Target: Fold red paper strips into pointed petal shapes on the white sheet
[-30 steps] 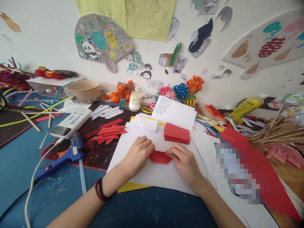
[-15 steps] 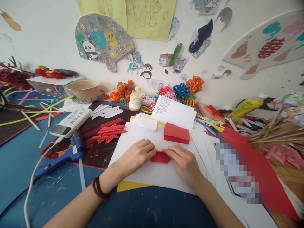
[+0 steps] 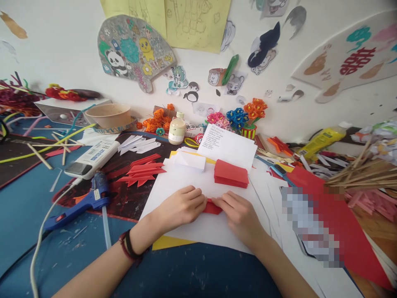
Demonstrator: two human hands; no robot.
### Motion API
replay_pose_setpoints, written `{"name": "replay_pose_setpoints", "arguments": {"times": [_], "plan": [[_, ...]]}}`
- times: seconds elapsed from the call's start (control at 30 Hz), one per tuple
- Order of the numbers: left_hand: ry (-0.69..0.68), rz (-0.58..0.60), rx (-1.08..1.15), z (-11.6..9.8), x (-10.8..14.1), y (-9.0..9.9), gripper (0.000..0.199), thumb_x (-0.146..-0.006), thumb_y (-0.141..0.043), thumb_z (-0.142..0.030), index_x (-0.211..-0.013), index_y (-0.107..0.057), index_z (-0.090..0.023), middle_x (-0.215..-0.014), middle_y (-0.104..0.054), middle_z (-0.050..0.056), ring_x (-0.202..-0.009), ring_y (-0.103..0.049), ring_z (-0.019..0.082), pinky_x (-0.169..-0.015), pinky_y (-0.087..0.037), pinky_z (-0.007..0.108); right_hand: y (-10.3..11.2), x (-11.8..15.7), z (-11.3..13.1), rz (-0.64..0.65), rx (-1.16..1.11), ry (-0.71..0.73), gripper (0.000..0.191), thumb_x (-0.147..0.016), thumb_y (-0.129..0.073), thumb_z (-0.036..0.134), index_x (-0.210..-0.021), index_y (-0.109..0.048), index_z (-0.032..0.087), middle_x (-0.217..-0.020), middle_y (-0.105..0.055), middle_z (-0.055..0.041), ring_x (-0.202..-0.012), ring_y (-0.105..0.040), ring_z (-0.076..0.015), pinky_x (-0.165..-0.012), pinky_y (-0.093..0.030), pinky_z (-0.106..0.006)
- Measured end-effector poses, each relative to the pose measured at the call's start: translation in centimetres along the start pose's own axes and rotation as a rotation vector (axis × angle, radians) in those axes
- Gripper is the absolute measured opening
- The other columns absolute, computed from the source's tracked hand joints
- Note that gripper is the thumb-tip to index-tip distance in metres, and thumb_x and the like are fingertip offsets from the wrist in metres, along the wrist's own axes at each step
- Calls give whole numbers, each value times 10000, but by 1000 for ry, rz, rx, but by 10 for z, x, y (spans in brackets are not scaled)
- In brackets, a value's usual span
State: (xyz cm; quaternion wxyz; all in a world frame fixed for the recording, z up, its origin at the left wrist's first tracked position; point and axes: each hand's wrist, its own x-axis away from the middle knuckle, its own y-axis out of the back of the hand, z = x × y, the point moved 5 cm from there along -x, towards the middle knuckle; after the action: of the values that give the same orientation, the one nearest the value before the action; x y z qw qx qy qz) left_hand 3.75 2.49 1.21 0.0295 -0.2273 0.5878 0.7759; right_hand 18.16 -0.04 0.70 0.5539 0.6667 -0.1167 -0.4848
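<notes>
A small folded piece of red paper [image 3: 212, 208] lies on the white sheet [image 3: 186, 234], its corners angled in. My left hand [image 3: 185, 205] pinches its left side, and the fingers cover that end. On the other side my right hand [image 3: 238, 213] pinches the upper right edge with thumb and fingertips. Just beyond my hands sits a stack of red paper rectangles [image 3: 231, 174]. Left of that stack are white paper pieces [image 3: 190, 160]. Several folded red paper pieces [image 3: 142, 170] lie in a pile to the left, on a dark mat.
A blue glue gun [image 3: 83, 203] with a stick lies at left, near a white power bank [image 3: 92, 159] and its cable. A bottle [image 3: 177, 129] and a handwritten sheet [image 3: 228, 145] stand at the back. Right are red card [image 3: 350, 231], a pixelated phone-like object and wooden sticks [image 3: 356, 171].
Both hands have drawn closer together over the red paper. The left hand moved slightly right, and less of the paper shows between the fingers.
</notes>
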Motion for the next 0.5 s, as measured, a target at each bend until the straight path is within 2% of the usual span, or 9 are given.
{"name": "replay_pose_setpoints", "arguments": {"times": [0.27,0.43,0.5], "plan": [[-22,35,-56,-4,-1,-2,187,-973,-373,-106,-962,-559,-125,-798,-571,55,-743,-485,175,-657,-372,330,-4,6,8,43,186,104,294,-915,-398,53,-917,-681,132,-695,-565,-64,-655,-472,-180,-587,-398,-321],[50,78,-36,0,0,-2,193,-976,-368,-115,-1018,-557,-116,-823,-560,59,-762,-478,178,-668,-367,333,-3,5,4,8,127,3,310,-924,-376,33,-983,-667,118,-750,-593,-68,-706,-506,-170,-619,-406,-309],[65,81,-17,1,0,-1,193,-977,-371,-121,-1025,-557,-119,-830,-561,58,-766,-475,176,-678,-372,332,-1,5,4,-14,140,9,273,-924,-412,44,-1015,-661,110,-777,-609,-69,-727,-515,-168,-629,-404,-309]]}}
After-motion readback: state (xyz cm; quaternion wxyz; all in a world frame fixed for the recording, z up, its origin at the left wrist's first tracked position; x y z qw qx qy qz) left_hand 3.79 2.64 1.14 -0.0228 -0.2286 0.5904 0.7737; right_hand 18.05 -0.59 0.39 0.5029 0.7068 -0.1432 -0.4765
